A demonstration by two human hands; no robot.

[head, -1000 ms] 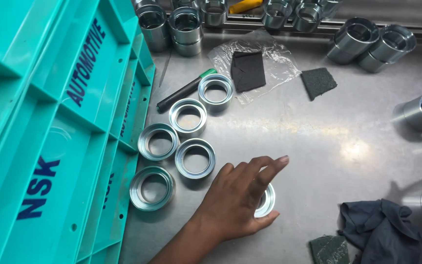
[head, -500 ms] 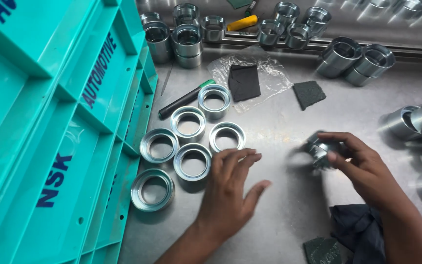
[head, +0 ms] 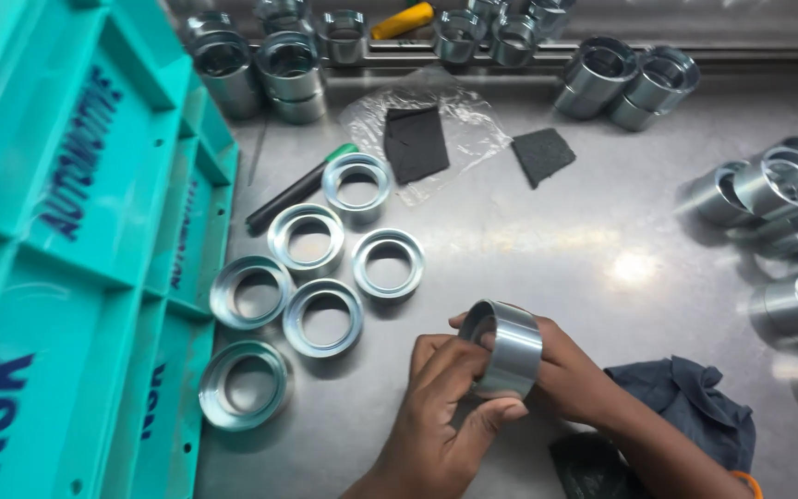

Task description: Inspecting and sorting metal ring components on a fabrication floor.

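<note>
Fingers [head: 462,370] of both hands now round steel ring [head: 508,346]

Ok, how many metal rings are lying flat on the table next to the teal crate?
6, in a cluster: one by the marker pen, one below it, one right of that, one by the crate, one centre, one nearest. None look hidden.

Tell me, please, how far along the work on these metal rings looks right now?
Six flat rings lie laid out beside the teal crate, which looks like finished sorting. The left hand and right hand together hold one steel ring above the table. Many more rings wait at the right and along the back edge.
</note>
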